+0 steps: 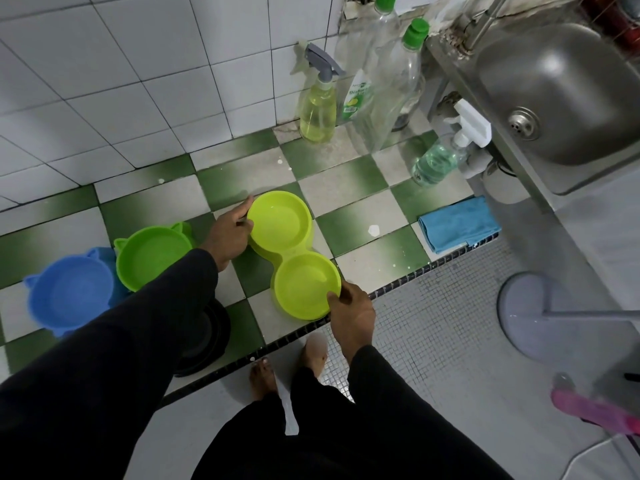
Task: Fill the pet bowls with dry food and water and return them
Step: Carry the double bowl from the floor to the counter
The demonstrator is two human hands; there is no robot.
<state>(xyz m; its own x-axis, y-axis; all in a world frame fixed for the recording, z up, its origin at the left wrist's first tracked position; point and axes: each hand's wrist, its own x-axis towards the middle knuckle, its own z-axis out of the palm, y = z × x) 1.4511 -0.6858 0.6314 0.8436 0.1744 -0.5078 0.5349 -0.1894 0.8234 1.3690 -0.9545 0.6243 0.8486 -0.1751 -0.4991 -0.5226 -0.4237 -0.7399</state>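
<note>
Lime-green plastic double pet bowl (294,254) sits on the checkered floor; left hand (230,232) and right hand (351,311) grip opposite ends, likely keeping it level.

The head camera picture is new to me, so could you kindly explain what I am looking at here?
There is no machine here: a person wears a wide-angle camera on the head, looking down at their own arms and bare feet. The left hand and the right hand each hold an end of a lime-green double pet bowl, one grip per rim. It sits on a green-and-white checked floor. Beside it stand a green bowl and a blue bowl, both with little ears. Nearby are a blue cloth, spray and soap bottles by the wall, and a steel sink.
</note>
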